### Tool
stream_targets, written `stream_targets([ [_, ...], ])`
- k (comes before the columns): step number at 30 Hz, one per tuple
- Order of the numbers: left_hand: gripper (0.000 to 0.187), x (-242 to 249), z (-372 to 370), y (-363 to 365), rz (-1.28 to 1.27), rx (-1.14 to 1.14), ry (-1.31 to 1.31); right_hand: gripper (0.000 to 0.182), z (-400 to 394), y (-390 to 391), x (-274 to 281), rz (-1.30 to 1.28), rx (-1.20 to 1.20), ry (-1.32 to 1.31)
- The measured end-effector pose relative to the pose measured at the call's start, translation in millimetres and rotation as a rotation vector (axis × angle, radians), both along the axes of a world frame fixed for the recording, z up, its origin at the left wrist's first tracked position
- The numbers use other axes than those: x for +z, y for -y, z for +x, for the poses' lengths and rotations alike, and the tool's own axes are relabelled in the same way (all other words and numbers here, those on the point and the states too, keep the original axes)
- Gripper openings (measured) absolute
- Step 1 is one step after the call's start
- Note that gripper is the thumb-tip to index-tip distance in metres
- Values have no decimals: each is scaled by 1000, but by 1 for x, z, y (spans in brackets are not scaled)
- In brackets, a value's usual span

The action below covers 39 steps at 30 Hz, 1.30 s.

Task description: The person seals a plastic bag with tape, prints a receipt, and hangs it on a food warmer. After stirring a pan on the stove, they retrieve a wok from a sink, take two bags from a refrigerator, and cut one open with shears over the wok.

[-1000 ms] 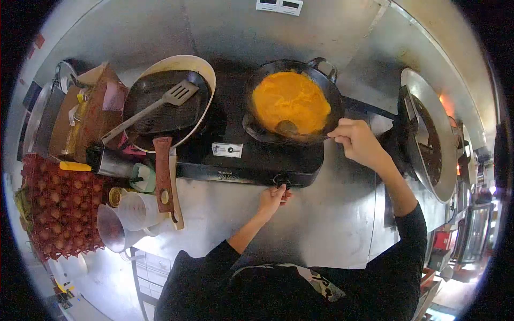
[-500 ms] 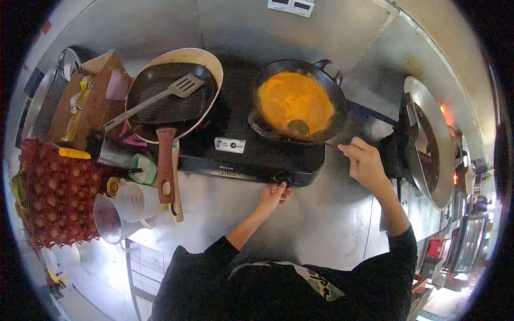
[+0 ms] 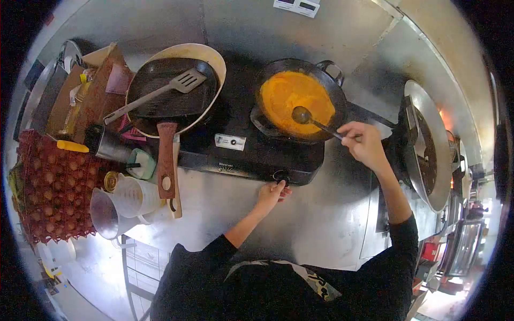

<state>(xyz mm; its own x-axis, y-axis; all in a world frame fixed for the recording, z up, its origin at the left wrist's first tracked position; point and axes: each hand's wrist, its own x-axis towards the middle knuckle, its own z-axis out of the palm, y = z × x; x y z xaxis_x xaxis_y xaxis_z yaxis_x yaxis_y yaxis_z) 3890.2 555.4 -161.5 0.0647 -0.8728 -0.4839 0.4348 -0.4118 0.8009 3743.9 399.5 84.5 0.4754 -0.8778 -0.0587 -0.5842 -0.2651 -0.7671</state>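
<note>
A dark wok [image 3: 342, 101] holding orange sauce [image 3: 289, 96] stands on the right side of a black gas stove [image 3: 230, 160]. My right hand [image 3: 364, 143] is closed round the handle of a dark ladle [image 3: 302, 114], whose bowl rests at the surface of the sauce. Down at the stove's front edge, my left hand [image 3: 272, 193] has its thumb and fingers closed on the round control knob [image 3: 281, 175].
Left of the wok sit stacked pans [image 3: 171, 107] with a slotted spatula [image 3: 187, 81] across them. Egg trays [image 3: 56, 187], plastic jugs [image 3: 110, 214] and a cardboard box [image 3: 99, 96] stand farther left. A large wok [image 3: 441, 160] is at the right.
The ladle's bowl has risen from near the wok's front edge toward the middle of the sauce, and more of its handle shows. My left hand stays at the knob.
</note>
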Motion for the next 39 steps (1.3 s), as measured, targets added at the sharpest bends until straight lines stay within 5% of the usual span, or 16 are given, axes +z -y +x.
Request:
stream_targets([
  [13,40,3,4,1,42,-47,2,12,27,44,15,428,-42,-224],
  [16,45,3,5,-1,5,-43,-12,14,39,45,8,444,-50,-100],
  [24,47,-3,5,1,40,-66,10,14,32,26,23,245,28,-340],
  [30,46,3,5,2,40,-63,13,9,44,14,19,319,34,-107],
  [33,44,0,7,1,20,-64,27,8,34,9,29,204,73,-273],
  [36,43,-2,6,1,-2,-73,1,15,24,29,2,-266,276,-343],
  [39,42,1,6,1,1,-76,10,14,42,44,-20,-318,207,-478],
])
